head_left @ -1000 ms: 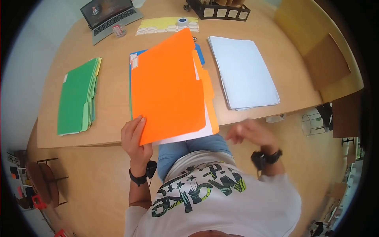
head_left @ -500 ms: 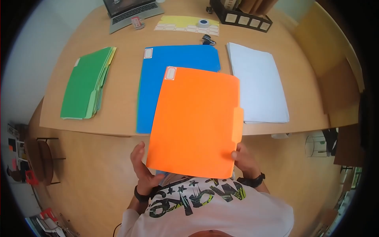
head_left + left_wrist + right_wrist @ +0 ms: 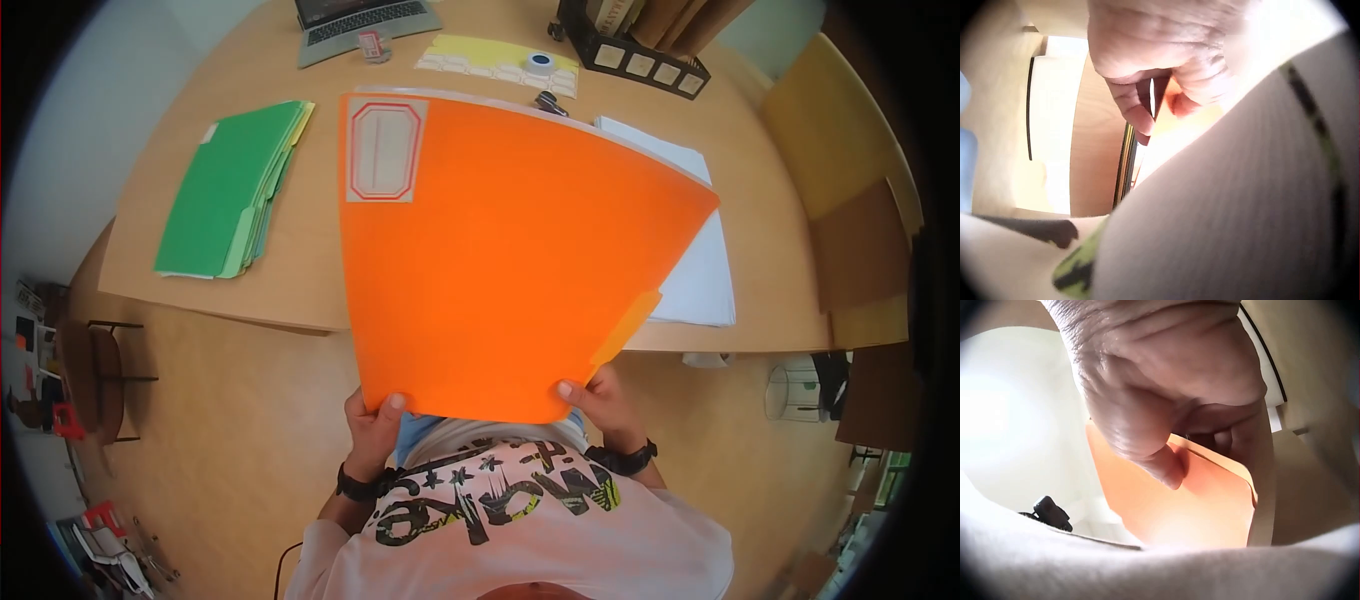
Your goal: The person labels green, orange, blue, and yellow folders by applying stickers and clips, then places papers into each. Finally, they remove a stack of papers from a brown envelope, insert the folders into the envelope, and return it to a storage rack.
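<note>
An orange file folder (image 3: 520, 260) is held up in front of the body, its far edge raised toward the head camera. A white label with a red border (image 3: 385, 150) sits at its upper left corner, and a tab (image 3: 628, 328) juts from its right side. My left hand (image 3: 372, 430) pinches the near left corner, thumb on top. At the near right corner my right hand (image 3: 607, 408) grips the folder, thumb over the front and fingers behind, as the right wrist view also shows on the orange folder (image 3: 1210, 500). The blue folder is hidden behind it.
Green folders (image 3: 225, 190) are stacked on the table's left. White paper (image 3: 695, 280) lies to the right, partly covered. Farther back are a laptop (image 3: 365, 30), a label sheet (image 3: 460, 60), a tape roll (image 3: 540, 64), a black clip (image 3: 550, 103) and a black file box (image 3: 650, 65).
The left hand let go of the orange folder, then took its near left corner again. The right hand came to the right side and holds it. The folder has risen and tilted up.
</note>
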`<state>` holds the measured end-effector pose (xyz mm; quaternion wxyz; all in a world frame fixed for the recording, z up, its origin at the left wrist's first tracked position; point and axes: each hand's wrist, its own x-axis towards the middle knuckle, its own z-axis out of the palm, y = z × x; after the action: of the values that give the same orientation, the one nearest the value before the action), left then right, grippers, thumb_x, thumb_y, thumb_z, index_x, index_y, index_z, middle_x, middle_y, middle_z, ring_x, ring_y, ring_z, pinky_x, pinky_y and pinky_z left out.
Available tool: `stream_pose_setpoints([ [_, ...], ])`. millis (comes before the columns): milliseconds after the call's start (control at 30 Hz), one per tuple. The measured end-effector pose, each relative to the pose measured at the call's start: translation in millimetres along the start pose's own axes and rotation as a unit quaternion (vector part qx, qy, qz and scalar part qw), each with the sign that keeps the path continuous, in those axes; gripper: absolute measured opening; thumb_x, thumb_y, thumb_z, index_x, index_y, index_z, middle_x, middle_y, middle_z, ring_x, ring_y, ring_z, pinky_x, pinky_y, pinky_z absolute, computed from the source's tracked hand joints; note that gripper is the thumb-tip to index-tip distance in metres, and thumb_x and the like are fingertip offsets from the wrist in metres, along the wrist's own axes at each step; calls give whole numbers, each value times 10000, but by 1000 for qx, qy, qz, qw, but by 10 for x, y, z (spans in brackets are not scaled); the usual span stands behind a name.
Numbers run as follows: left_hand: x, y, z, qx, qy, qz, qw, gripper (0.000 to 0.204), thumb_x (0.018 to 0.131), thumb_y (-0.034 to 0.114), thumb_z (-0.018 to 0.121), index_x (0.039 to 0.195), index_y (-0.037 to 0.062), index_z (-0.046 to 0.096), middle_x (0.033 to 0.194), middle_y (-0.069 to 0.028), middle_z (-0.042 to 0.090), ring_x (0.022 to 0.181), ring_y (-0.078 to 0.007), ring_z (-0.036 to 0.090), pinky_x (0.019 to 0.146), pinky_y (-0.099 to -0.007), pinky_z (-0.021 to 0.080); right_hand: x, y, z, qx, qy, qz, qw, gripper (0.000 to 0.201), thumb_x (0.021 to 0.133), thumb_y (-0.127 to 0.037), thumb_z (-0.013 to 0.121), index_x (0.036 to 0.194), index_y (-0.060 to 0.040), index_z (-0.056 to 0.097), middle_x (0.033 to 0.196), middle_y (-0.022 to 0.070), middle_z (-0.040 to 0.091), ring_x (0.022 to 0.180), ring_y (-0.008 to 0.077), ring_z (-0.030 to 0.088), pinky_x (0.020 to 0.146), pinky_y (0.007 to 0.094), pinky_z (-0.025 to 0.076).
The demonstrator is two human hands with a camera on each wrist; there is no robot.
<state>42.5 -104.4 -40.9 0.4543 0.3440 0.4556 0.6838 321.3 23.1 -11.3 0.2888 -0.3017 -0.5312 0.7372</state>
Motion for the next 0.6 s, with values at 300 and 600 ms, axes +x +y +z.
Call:
stream_pose_setpoints([
  [300, 119, 59, 20, -107, 74, 50, 990, 411, 920, 164, 600, 1288, 33, 472, 1196, -34, 564, 1103, -144, 539, 912, -311, 449, 305, -122, 272, 23, -40, -92, 995, 369, 924, -223, 603, 1202, 11, 542, 1046, 82, 633, 926, 145, 597, 792, 291, 485],
  [600, 1250, 1663, -1574, -61, 237, 253, 936, 360, 932, 104, 534, 1272, 11, 462, 1191, -88, 587, 1061, -180, 587, 874, -324, 494, 606, -431, 258, -178, 90, -263, 944, 304, 924, -223, 596, 1102, 24, 606, 907, 111, 628, 769, 163, 612, 638, 262, 480],
])
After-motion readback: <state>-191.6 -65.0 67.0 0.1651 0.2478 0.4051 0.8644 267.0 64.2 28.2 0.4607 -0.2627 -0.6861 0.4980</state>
